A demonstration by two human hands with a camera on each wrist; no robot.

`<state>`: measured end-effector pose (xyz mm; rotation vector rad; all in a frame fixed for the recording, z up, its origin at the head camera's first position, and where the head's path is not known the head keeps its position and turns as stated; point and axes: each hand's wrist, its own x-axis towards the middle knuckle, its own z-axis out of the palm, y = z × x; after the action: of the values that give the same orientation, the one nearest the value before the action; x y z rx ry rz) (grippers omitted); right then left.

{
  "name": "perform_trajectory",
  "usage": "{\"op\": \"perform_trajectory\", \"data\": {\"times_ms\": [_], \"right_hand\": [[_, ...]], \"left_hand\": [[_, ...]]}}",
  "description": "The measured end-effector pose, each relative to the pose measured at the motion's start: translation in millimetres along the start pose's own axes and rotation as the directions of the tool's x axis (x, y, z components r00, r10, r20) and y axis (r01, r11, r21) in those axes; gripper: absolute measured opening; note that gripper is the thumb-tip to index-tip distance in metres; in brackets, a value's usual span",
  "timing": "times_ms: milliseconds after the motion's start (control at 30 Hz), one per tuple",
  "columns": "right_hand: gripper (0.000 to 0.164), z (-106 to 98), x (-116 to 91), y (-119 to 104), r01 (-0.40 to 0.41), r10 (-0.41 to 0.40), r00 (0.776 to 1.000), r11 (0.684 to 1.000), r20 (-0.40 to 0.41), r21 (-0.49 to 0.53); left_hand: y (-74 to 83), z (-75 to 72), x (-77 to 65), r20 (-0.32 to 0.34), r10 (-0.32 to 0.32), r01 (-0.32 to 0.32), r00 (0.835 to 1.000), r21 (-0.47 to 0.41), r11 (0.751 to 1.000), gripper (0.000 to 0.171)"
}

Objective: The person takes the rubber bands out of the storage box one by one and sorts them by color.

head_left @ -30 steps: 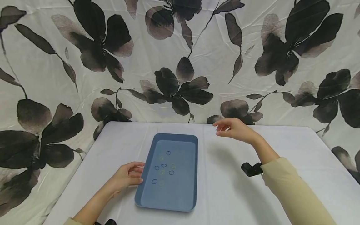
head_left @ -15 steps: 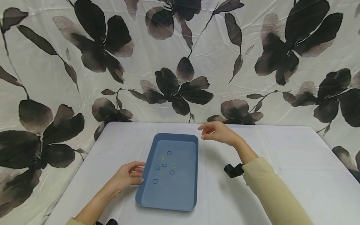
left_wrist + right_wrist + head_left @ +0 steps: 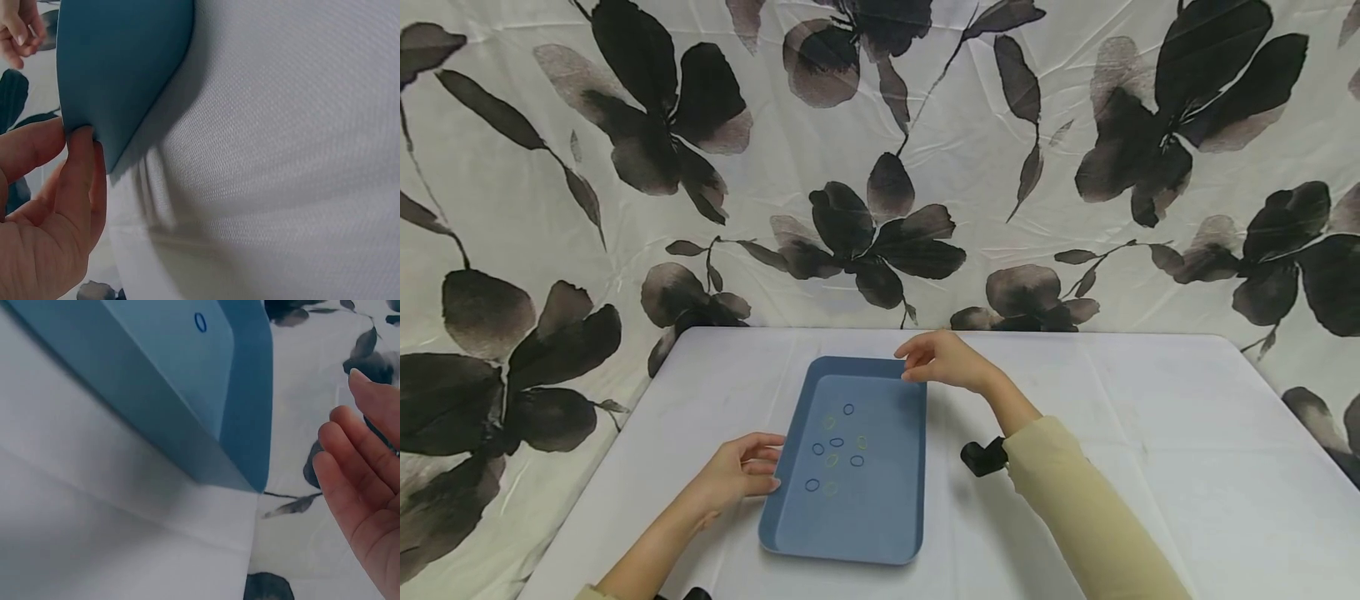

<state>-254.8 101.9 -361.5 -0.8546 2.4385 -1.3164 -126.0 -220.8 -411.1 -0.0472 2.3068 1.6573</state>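
A blue rectangular tray lies on the white-covered table. Inside it are several small thin rings, some dark blue, like the ring near its far end, and others yellow, like the ring toward the right. At the tray's left side, my left hand pinches the rim; the left wrist view shows the fingertips against the outer wall. My right hand hovers by the far right corner, fingers loosely bent and holding nothing. In the right wrist view that hand is apart from the tray.
A white cloth covers the table, whose far edge meets a hanging curtain with dark flowers. A black wrist device sits below the right hand at the beige sleeve.
My right hand has moved left and slightly nearer, from over the table right of the tray to its far right corner. The left hand and the rings have stayed in place.
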Motion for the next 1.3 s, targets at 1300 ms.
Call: {"op": "perform_trajectory", "data": {"times_ms": [1300], "right_hand": [[0.029, 95, 39, 8, -0.115, 0.115, 0.993, 0.992, -0.007, -0.048]], "left_hand": [[0.0, -1.5, 1.1, 0.009, 0.008, -0.008, 1.0, 0.004, 1.0, 0.058]]}}
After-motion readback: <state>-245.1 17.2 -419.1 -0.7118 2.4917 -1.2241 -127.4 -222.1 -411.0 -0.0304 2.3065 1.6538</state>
